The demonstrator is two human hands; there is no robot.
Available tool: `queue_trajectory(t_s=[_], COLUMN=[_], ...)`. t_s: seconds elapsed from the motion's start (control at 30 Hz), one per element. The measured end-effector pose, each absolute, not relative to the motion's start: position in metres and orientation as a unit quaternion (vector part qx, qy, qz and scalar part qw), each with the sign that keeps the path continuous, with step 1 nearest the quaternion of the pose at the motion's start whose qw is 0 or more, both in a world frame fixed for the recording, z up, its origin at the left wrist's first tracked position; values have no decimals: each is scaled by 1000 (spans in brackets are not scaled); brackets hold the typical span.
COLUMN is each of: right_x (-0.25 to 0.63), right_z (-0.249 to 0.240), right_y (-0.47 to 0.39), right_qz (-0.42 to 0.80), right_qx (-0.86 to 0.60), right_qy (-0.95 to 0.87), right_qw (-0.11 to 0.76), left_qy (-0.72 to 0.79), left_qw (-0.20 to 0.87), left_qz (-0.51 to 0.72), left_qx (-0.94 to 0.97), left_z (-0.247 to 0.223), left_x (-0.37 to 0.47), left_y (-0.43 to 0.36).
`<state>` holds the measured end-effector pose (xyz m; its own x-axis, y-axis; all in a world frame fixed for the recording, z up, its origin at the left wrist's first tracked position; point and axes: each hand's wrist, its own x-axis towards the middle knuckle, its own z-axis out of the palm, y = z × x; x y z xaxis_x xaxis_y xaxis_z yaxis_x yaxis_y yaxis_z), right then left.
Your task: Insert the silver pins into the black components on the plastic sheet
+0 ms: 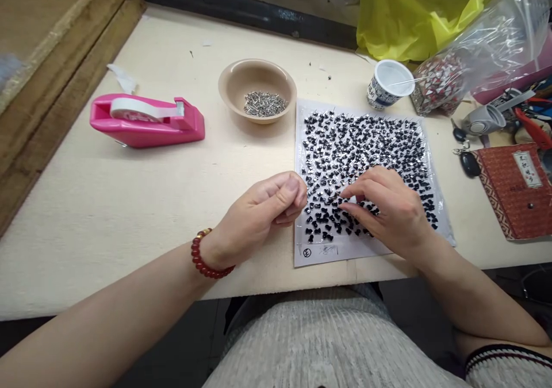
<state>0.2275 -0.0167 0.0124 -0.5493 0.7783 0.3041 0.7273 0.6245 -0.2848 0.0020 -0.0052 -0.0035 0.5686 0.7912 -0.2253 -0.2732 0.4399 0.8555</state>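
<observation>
My left hand (pixel 267 207), with a red bead bracelet (pixel 199 257) at its wrist, is closed in a loose fist beside the sheet's left edge; what it holds, if anything, is hidden. Over the white sheet (pixel 317 254) hovers my right hand (pixel 383 210), thumb and forefinger curved toward each other with a visible space between the tips. Many small black pieces (pixel 325 218) with thin metal pins cover the sheet. Beyond my left hand, a beige bowl (pixel 233 92) holds a pile of small metal pins (pixel 265 104).
A pink tape dispenser (pixel 150 129) lies at the left. Behind the sheet are a white cup (pixel 390 80), a yellow bag (pixel 414 20) and a clear bag of red and white pieces (pixel 442 80). A red pouch (pixel 513 189) with keys sits at the right.
</observation>
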Motion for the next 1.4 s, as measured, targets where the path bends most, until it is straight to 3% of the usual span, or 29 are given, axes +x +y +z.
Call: queue_trajectory(t_s=[0.2, 0.33, 0.67, 0.83, 1.07, 1.4], right_x=[210, 200, 197, 224, 249, 248], right_z=[31, 33, 32, 34, 10, 2], right_y=[-41, -47, -44, -28, -14, -13], right_qz=[204, 250, 231, 180, 148, 77], right_qx=[-370, -352, -342, -429, -499, -465], right_qy=[-866, -844, -845, -815, -821, -868], right_qw=[267, 319, 341, 344, 236, 156], left_qy=[256, 262, 255, 257, 376, 373], left_qw=[791, 798, 818, 850, 788, 816], left_qz=[225, 226, 218, 284, 447, 391], left_qx=[508, 494, 467, 361, 196, 204], left_z=[0, 4, 1, 2, 14, 8], left_x=[3, 4, 8, 0, 1, -2], left_y=[-12, -15, -17, -13, 2, 5])
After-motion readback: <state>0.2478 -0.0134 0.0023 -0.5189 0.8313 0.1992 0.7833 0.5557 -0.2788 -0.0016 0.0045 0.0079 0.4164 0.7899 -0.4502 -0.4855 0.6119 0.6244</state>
